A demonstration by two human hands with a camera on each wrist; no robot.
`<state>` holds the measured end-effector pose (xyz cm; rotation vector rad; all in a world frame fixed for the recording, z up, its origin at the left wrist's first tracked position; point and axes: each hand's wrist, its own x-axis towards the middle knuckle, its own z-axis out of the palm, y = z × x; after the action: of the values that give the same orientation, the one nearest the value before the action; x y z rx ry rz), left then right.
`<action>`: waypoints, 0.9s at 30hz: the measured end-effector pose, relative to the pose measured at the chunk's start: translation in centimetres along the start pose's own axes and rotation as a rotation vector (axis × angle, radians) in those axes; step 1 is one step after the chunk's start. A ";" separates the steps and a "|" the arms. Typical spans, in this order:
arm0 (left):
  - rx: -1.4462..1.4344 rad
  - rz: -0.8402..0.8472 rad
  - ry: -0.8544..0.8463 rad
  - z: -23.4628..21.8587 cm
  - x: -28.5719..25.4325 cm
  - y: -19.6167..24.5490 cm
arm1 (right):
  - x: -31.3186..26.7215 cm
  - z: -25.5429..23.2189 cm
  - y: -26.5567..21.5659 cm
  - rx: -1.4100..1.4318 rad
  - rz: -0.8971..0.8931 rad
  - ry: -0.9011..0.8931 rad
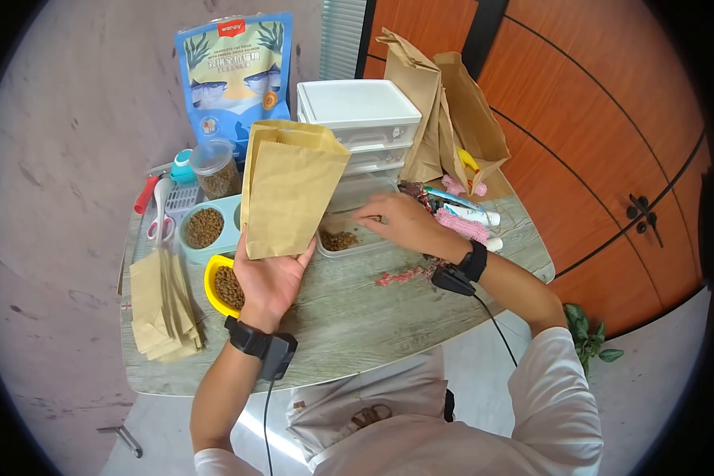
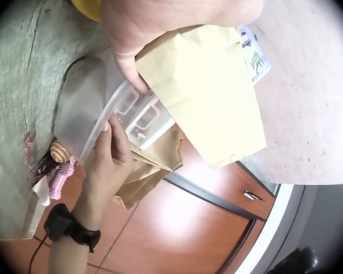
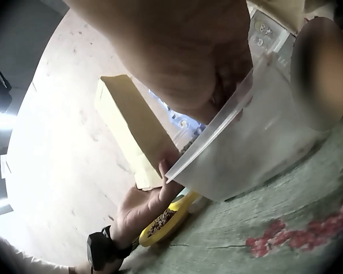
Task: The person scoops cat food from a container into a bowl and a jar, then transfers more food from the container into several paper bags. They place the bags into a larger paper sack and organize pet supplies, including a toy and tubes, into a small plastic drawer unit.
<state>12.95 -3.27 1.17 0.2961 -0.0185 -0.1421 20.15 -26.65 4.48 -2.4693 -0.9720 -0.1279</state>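
Observation:
My left hand point(image 1: 270, 285) grips the lower end of an upright brown paper bag point(image 1: 293, 190), its fingers partly hidden behind the paper. In the left wrist view the bag point(image 2: 211, 97) rises past the palm. To its right, a clear plastic container point(image 1: 357, 247) on the table holds some brown kibble point(image 1: 339, 239). My right hand point(image 1: 408, 226) is over the container's right part with bent fingers. The right wrist view has this hand point(image 3: 188, 63) reaching past the container's rim point(image 3: 208, 134); whether its fingertips hold anything is hidden.
Flat paper bags point(image 1: 163, 305), a yellow bowl point(image 1: 213, 282) and a blue double bowl point(image 1: 228, 210) of kibble lie left. Behind stand a jar point(image 1: 216, 170), a blue food pouch point(image 1: 234, 79), white drawers point(image 1: 359, 103) and large paper bags point(image 1: 412, 103). Pink toys point(image 1: 462, 225) and tubes are right.

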 end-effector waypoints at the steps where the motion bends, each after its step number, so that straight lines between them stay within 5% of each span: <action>1: -0.004 -0.002 0.001 0.0 0.0 -0.1 | -0.2 -0.6 -0.1 -0.002 0.003 -0.003; 4: -0.014 -0.026 0.010 0.0 -0.1 -0.2 | -0.6 -2.0 0.4 0.131 -0.019 -0.038; 9: -0.014 -0.043 0.005 -0.3 0.0 -0.4 | -1.2 -2.7 1.8 -0.056 0.027 0.174; 13: -0.003 -0.053 0.012 -0.3 0.0 -0.4 | -1.5 -2.7 2.2 -0.157 0.002 0.157; 25: -0.032 -0.069 -0.004 -0.1 -0.2 -0.8 | 1.1 0.0 1.4 -0.017 0.200 -0.239; 27: -0.050 -0.067 -0.018 -0.4 -0.2 -0.8 | 1.6 0.0 1.3 0.244 0.322 -0.294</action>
<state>12.69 -3.88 0.56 0.2457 -0.0233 -0.2116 22.21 -26.50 4.37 -2.4158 -0.6400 0.4442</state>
